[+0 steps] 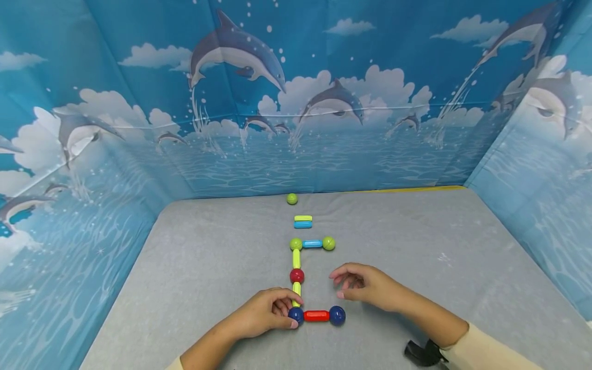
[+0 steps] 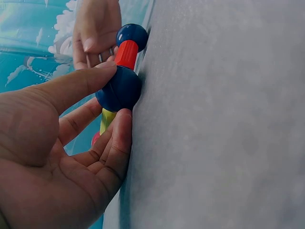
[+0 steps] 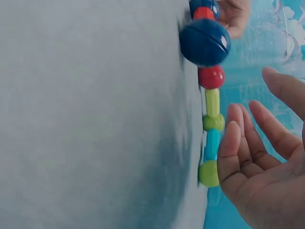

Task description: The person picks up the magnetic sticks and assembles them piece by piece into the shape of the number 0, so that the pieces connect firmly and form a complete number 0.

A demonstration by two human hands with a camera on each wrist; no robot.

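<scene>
A C-shaped chain of balls and rods lies on the grey cloth. My left hand (image 1: 265,314) pinches the dark blue ball (image 2: 119,89) at its near left corner, between thumb and fingertips. From that ball a red rod (image 1: 316,316) runs right to a second dark blue ball (image 1: 337,315), and a yellow-green rod (image 1: 297,290) runs up to a red ball (image 1: 297,276). Beyond come another yellow-green rod (image 1: 296,258), a green ball (image 1: 296,243), a light blue rod (image 1: 312,243) and an end green ball (image 1: 329,243). My right hand (image 1: 370,287) hovers right of the chain, fingers loosely bent, holding nothing.
Beyond the chain, a loose yellow-green rod (image 1: 303,218) and a blue rod (image 1: 302,224) lie side by side. A green ball (image 1: 292,199) sits near the cloth's far edge. A dolphin-print curtain (image 1: 296,144) surrounds the table. A black strap (image 1: 423,353) shows by the right sleeve.
</scene>
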